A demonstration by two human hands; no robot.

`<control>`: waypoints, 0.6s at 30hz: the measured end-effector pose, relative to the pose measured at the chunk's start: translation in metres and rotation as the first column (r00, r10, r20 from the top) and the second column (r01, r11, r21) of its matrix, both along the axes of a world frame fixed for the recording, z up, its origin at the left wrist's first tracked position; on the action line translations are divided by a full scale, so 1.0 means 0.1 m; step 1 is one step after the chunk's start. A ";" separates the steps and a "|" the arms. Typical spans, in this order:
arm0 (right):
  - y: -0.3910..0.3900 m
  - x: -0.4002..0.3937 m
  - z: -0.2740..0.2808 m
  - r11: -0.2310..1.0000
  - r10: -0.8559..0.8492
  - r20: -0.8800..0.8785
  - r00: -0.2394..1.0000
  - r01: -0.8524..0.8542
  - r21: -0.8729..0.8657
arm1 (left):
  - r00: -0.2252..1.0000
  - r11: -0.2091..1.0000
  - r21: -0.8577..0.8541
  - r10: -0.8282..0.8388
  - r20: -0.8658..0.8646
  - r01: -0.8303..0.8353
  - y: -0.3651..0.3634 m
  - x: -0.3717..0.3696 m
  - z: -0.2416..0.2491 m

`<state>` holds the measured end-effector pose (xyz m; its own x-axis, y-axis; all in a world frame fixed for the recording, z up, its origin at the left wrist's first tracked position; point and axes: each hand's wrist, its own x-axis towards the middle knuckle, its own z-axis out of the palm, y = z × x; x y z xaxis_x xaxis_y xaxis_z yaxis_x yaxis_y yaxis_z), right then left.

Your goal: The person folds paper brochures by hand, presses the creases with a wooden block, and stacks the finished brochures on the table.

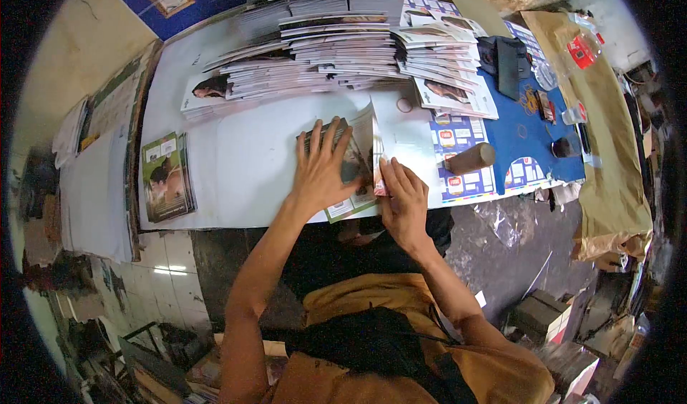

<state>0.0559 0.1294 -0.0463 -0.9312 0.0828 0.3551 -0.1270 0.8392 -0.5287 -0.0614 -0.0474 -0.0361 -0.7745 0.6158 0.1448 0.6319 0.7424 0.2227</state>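
White table against a stained wall, tall rows of stacked magazines along its far side, a smaller pile of green-covered magazines at its left end. Between them and the person, close to the near edge, lies one magazine, partly hidden by the hands, with a leaf standing up along its right side. Likely trouble: the leaf creasing or tearing if the right hand pulls while the left bears down hard; a crooked fold if the left palm lets the magazine slide on the smooth top. Its near end sits by the table's rim, so a slip toward the body could tip it over. Stacks behind look uneven; a knock might spill the upper copies. Brown cylinder on its side to the right, could roll if an elbow brushes it. Pose: left hand flat, fingers spread wide and pointing away, pressing down, gripping nothing. Right hand half closed, fingers together at the leaf's lower right edge, seemingly pinching it; thumb mostly hidden, firmness of hold cannot be told. Both forearms reach forward from the body, converging over the magazine.
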 end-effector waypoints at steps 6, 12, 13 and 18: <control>0.03 -0.02 -0.04 0.997 -0.035 -0.018 0.999 0.036 0.074 | 0.976 0.946 0.248 0.217 0.003 -0.211 -0.20 0.38 0.15; -0.07 0.00 -0.06 0.980 0.198 -0.025 0.980 -0.198 -0.004 | 0.965 0.962 0.075 0.263 0.008 -0.263 -0.34 0.65 -0.03; -0.11 0.00 -0.01 0.966 0.259 0.024 0.965 -0.260 0.002 | 0.958 0.957 0.058 0.281 0.057 -0.284 -0.34 0.65 0.03; -0.19 -0.07 0.12 0.939 0.312 0.092 0.946 -0.321 0.121 | 0.947 0.919 0.253 0.319 -0.027 -0.303 -0.39 0.64 -0.18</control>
<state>0.0490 0.1101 -0.0342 -0.9245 -0.2637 0.2751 -0.3640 0.8247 -0.4329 0.0028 -0.0859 -0.0542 -0.9047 0.2848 0.3168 0.3973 0.8323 0.3865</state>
